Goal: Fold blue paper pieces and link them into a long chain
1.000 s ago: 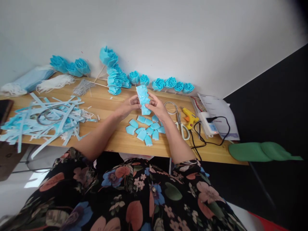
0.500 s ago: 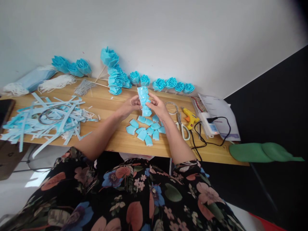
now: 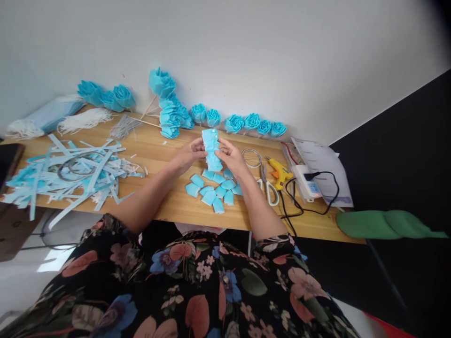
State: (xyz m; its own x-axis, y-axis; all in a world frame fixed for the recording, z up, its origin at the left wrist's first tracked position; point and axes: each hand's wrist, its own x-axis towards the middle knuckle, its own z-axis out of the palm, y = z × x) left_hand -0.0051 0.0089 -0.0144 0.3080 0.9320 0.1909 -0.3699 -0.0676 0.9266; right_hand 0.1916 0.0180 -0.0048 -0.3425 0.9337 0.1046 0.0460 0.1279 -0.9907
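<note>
A light-blue pleated fabric strip (image 3: 212, 143) is held upright between my two hands, above the table. My left hand (image 3: 192, 154) pinches its left edge with thumb and fingers. On the other side my right hand (image 3: 230, 156) grips the right edge, thumb lying across the front. Just below lie several cut blue petal-shaped pieces (image 3: 209, 197), loose on the wooden table (image 3: 169, 202). Finished-looking blue fabric flowers (image 3: 169, 117) stand in a row along the wall, some on thin sticks.
To the left spreads a heap of blue and white strips (image 3: 88, 173); behind it are face masks (image 3: 52, 115), white ear loops (image 3: 84, 121) and grey wires (image 3: 123, 126). Scissors (image 3: 271, 192), a wire coil (image 3: 252, 158), a yellow glue gun (image 3: 281, 173) and a power strip (image 3: 306, 185) lie right.
Both hands keep hold of the strip in nearly the same place. Its surface catches the light a little differently, and the whole view has shifted slightly.
</note>
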